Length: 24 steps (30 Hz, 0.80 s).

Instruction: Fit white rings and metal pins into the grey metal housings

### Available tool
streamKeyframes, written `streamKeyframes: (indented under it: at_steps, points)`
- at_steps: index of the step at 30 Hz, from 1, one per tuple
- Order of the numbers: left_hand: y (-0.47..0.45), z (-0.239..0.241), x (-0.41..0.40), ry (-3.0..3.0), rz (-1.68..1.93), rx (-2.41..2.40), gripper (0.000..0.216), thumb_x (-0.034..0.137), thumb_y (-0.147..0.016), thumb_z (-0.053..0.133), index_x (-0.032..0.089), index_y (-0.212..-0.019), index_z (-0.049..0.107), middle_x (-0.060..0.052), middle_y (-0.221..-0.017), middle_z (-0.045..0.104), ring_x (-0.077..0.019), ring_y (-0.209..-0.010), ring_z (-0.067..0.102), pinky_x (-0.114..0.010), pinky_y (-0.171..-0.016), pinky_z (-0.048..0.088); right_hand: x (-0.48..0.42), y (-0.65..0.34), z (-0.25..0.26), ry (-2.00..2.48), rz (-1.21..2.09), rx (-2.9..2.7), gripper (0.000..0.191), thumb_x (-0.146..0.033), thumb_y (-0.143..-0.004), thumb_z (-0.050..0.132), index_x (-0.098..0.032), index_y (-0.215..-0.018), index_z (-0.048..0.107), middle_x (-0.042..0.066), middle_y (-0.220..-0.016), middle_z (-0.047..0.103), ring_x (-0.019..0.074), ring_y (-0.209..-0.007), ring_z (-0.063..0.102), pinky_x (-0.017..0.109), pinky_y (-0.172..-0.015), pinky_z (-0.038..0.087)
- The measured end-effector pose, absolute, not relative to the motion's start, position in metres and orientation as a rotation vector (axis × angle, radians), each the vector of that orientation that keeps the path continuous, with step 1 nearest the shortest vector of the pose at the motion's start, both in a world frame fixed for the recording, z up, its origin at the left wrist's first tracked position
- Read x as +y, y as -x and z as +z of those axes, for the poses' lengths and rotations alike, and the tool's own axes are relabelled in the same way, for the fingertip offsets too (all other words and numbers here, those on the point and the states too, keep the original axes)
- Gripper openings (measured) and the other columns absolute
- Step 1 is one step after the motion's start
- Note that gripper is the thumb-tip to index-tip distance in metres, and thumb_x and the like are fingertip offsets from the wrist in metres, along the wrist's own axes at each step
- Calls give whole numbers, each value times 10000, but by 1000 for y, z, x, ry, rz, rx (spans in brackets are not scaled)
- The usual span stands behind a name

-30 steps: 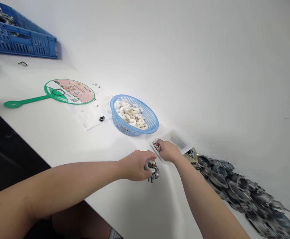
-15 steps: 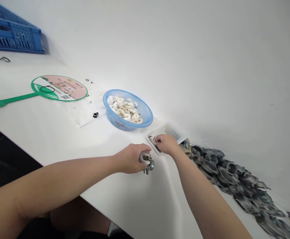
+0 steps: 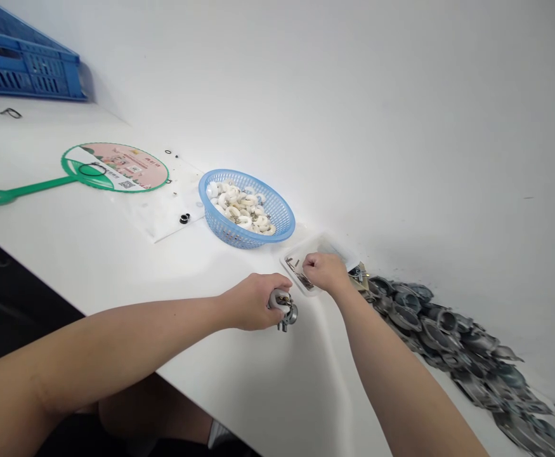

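My left hand (image 3: 251, 301) is closed around a small metal clamp part (image 3: 284, 310) with a white piece, held just above the white table (image 3: 91, 254). My right hand (image 3: 323, 271) reaches into a small clear plastic tray (image 3: 296, 259) of thin metal pins, its fingers pinched over the pins; what they grip is too small to make out. The two hands are a short gap apart.
A blue round basket (image 3: 246, 208) of white rings sits behind the hands. A green hand fan (image 3: 110, 169) and a clear plastic bag (image 3: 175, 206) lie to the left. A blue crate (image 3: 23, 60) stands far left. Several grey metal clamp halves (image 3: 448, 336) lie piled along the wall at right.
My right hand has shifted slightly within the tray. My left hand keeps its hold on the clamp part. The view moved a little between frames.
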<state>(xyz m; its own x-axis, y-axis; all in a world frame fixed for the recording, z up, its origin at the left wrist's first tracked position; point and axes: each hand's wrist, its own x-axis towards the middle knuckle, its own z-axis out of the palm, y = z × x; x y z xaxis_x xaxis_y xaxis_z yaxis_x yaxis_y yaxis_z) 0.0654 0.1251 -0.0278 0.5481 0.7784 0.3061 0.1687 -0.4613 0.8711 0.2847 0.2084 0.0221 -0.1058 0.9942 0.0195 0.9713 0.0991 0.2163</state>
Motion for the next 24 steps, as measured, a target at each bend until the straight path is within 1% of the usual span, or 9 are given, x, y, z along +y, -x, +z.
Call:
streamKeyframes:
  at_steps: [4, 9, 11, 15, 17, 19, 21, 24]
  points:
    - [-66, -29, 125, -1937, 929, 764, 431, 212, -670, 581, 206, -1093, 504, -20, -979, 631, -173, -826, 583, -290, -731, 478, 209, -289, 22, -2105, 219, 2277, 214, -165, -628, 475, -220, -624, 682, 14, -695, 682, 166, -673, 574, 225, -545, 332]
    - [-66, -28, 125, -1938, 936, 752, 411, 200, -667, 578, 206, -1073, 516, -23, -947, 636, -170, -795, 585, -281, -710, 475, 207, -292, 25, -2272, 144, 2380, 219, -177, -637, 464, -213, -600, 677, -3, -636, 669, 157, -643, 584, 218, -550, 374]
    - [-65, -28, 125, -1934, 942, 744, 412, 199, -667, 577, 202, -1075, 517, -32, -962, 637, -173, -802, 588, -282, -719, 473, 200, -294, 26, -2371, 143, 2427, 222, -185, -641, 462, -205, -629, 682, -1, -622, 663, 156, -622, 582, 223, -554, 393]
    - [-66, -29, 124, -1937, 961, 746, 421, 207, -666, 577, 201, -1083, 519, -37, -1007, 630, -188, -857, 587, -294, -752, 474, 171, -292, 25, -2634, 207, 2493, 271, -217, -672, 447, -168, -778, 692, 29, -685, 666, 162, -610, 581, 242, -547, 423]
    - [-66, -30, 124, -1940, 970, 756, 429, 209, -664, 581, 201, -1088, 520, -36, -1025, 627, -192, -872, 587, -301, -774, 473, 149, -286, 20, -2864, 172, 2575, 232, -229, -654, 497, -154, -769, 684, 36, -687, 658, 168, -615, 585, 254, -556, 436]
    - [-67, -31, 124, -1939, 971, 768, 431, 207, -662, 583, 202, -1089, 523, -33, -1028, 627, -190, -873, 590, -300, -781, 475, 125, -276, 14, -3133, 13, 2660, 160, -228, -608, 569, -154, -710, 669, 25, -644, 637, 170, -603, 584, 264, -564, 445]
    - [-68, -32, 123, -1932, 971, 785, 425, 213, -665, 585, 200, -1086, 526, -33, -1035, 626, -191, -877, 591, -299, -787, 476, 101, -262, 7, -3332, -279, 2666, 115, -229, -594, 608, -159, -677, 646, 8, -594, 611, 160, -571, 574, 261, -545, 441]
    - [-68, -32, 122, -1932, 971, 805, 415, 226, -674, 585, 193, -1084, 529, -36, -1040, 627, -193, -893, 591, -299, -805, 473, 75, -242, -5, -3512, -628, 2560, 127, -245, -606, 646, -166, -703, 626, -1, -604, 609, 156, -592, 584, 264, -573, 453]
